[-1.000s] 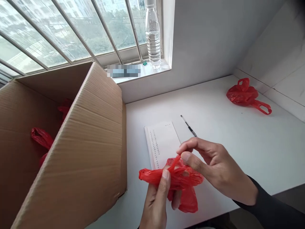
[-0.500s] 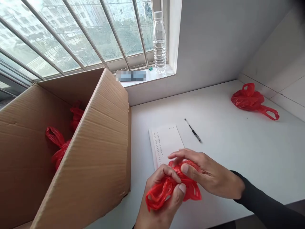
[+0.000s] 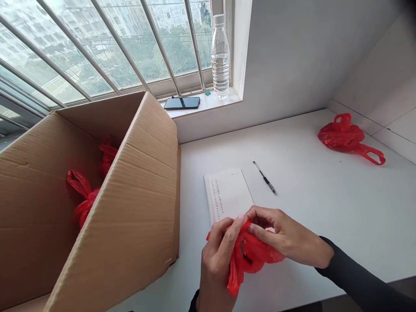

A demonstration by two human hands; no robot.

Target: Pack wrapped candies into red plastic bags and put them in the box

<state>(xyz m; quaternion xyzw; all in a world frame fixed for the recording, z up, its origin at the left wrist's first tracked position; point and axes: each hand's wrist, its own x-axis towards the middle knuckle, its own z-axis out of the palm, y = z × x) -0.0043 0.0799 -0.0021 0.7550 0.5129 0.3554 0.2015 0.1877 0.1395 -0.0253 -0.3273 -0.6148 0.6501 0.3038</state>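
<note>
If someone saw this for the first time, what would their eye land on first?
Probably the crumpled red bag, held by the left hand and right hand over the white table. Next, the big open cardboard box filling the left side, with red plastic bags inside. After that, perhaps the lone red bag lying near the table's far right corner.

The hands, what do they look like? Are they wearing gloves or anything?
No gloves: the left hand and the right hand are both bare, and no ring or watch shows. The right sleeve is long, black and close-fitting, down to the wrist, with no pattern that I can see. Of the left sleeve, just a dark bit shows.
</note>
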